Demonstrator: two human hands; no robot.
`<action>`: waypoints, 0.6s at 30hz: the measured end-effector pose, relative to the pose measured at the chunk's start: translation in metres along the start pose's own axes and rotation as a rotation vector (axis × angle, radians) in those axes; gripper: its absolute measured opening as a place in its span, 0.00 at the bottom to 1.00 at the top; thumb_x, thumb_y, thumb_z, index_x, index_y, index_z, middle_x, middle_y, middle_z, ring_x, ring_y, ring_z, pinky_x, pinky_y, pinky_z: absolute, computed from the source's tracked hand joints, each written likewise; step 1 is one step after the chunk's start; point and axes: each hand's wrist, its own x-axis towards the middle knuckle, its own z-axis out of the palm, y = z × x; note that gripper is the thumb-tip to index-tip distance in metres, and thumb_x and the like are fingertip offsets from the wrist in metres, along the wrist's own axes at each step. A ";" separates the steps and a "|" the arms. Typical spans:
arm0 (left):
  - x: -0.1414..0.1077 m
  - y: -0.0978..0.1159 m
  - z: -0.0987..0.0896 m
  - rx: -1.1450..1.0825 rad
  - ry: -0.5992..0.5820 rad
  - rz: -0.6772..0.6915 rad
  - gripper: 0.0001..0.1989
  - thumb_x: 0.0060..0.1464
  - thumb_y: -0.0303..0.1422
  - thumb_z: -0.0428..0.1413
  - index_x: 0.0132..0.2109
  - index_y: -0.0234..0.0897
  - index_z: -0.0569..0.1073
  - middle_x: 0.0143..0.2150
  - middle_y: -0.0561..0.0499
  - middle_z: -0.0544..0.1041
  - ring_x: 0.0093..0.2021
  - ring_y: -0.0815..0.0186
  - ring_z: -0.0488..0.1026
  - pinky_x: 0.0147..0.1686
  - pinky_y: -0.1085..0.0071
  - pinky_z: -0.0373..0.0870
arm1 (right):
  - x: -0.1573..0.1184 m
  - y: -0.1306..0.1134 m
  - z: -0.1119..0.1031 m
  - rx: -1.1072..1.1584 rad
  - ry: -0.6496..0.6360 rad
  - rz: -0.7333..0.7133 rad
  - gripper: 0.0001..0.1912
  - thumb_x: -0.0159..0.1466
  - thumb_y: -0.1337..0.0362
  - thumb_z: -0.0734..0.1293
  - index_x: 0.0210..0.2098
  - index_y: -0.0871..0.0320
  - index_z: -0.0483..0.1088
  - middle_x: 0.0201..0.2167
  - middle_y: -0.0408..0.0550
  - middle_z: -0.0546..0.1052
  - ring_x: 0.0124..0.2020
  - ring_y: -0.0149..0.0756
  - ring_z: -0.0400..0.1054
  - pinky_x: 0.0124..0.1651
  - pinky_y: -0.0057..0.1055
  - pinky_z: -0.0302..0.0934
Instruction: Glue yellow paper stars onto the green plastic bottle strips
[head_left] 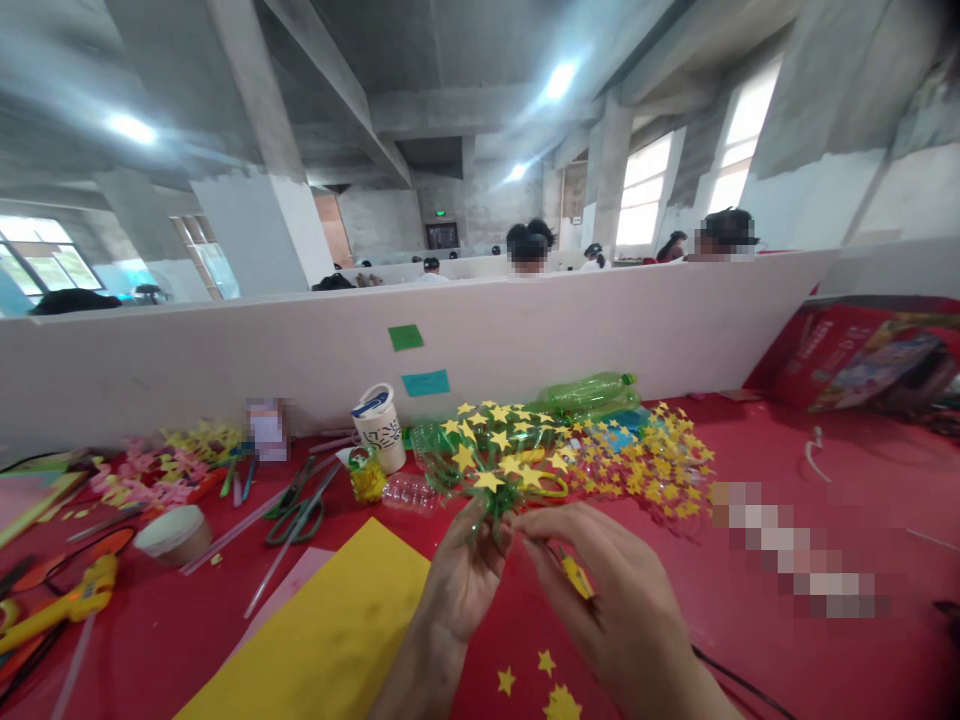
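My left hand (474, 560) is closed around the base of a green plastic bottle piece (496, 500), cut into thin strips that fan upward. Yellow stars (499, 440) sit on the strip ends. The thumb and forefinger of my right hand (600, 570) pinch together beside that base; whatever lies between them is too small to make out. Partly hidden behind the right hand is a yellow tool (576, 572) whose kind I cannot tell. Loose yellow stars (546, 662) lie on the red table (480, 660) below my hands.
Yellow paper (330, 620) lies at front left, near a yellow glue gun (82, 595), scissors (300, 515) and a lidded tub (174, 535). Behind stand a white cup (381, 435), green bottles (589, 393) and another starred cluster (652, 465). A white partition (510, 335) closes the back; people sit beyond.
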 end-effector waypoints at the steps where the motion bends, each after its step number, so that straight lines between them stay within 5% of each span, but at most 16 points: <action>1: 0.000 0.000 -0.001 0.003 -0.007 -0.004 0.05 0.52 0.22 0.53 0.30 0.30 0.73 0.27 0.49 0.76 0.28 0.70 0.74 0.31 0.75 0.72 | 0.001 0.000 0.000 0.004 -0.005 -0.006 0.10 0.61 0.73 0.61 0.40 0.56 0.67 0.33 0.44 0.75 0.34 0.32 0.69 0.36 0.29 0.63; 14: -0.003 0.007 0.005 0.004 0.012 -0.044 0.08 0.54 0.22 0.50 0.30 0.29 0.73 0.25 0.48 0.76 0.24 0.71 0.73 0.27 0.78 0.73 | 0.003 -0.004 -0.014 -0.058 0.019 -0.050 0.15 0.57 0.67 0.65 0.44 0.57 0.65 0.37 0.47 0.75 0.37 0.35 0.70 0.40 0.30 0.64; 18: -0.003 0.011 0.004 0.000 -0.011 -0.065 0.08 0.55 0.22 0.49 0.32 0.29 0.72 0.26 0.48 0.75 0.25 0.71 0.73 0.26 0.78 0.72 | 0.008 -0.006 -0.027 -0.086 -0.095 -0.147 0.16 0.54 0.66 0.68 0.43 0.57 0.66 0.37 0.48 0.75 0.39 0.38 0.68 0.42 0.33 0.64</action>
